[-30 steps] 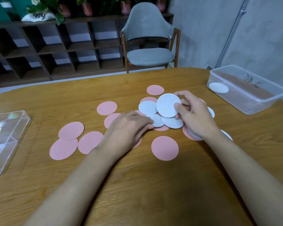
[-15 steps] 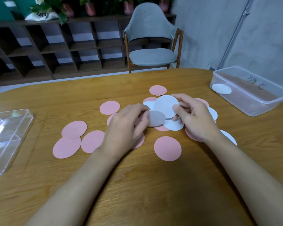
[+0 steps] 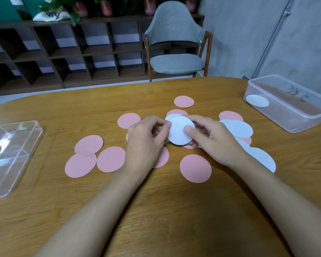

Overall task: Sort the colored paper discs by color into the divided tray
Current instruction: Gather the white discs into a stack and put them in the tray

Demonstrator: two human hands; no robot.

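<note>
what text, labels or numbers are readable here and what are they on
No text reads clearly.
White bag on the shelf: dark lettering, too blurred to read.
Clear container: dark handwritten marks on its wall, illegible.
Held white disc, pink discs: blank.

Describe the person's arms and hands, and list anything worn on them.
The left forearm and right forearm are bare as far as the frame shows them, and no sleeve is in view. The left hand and right hand are ungloved, with no ring, watch, bracelet or marking visible. The right thumbnail looks short and unpainted.
</note>
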